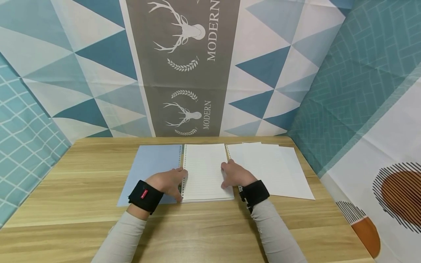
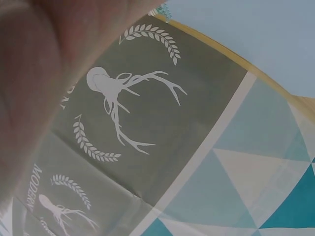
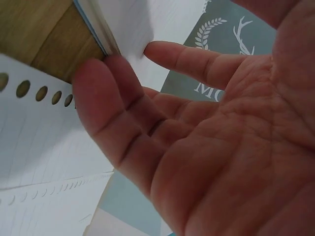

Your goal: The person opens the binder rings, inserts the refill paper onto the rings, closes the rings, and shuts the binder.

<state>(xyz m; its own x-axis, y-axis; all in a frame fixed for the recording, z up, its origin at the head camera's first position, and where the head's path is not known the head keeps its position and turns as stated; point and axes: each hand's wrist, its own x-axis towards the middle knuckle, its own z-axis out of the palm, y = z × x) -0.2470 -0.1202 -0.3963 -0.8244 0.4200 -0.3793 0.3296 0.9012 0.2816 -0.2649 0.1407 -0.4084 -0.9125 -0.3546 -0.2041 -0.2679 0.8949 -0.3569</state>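
A stack of white lined paper with punched holes along its left side lies on the table between the hands. At its left edge is the left hand, reaching across a pale blue sheet; its fingers and thumb are spread along the holes. The right hand is at the opposite edge, thumb nearer the body. From the right wrist, two fingertips show right at the stack's side edge, while another digit reaches over its top sheet. In the left wrist view, part of the hand fills the upper left corner.
To the right lie overlapping white sheets, fanned out, with holes along their left side. The wooden table backs onto a patterned cloth with triangles and deer heads. More cloth hangs at both sides.
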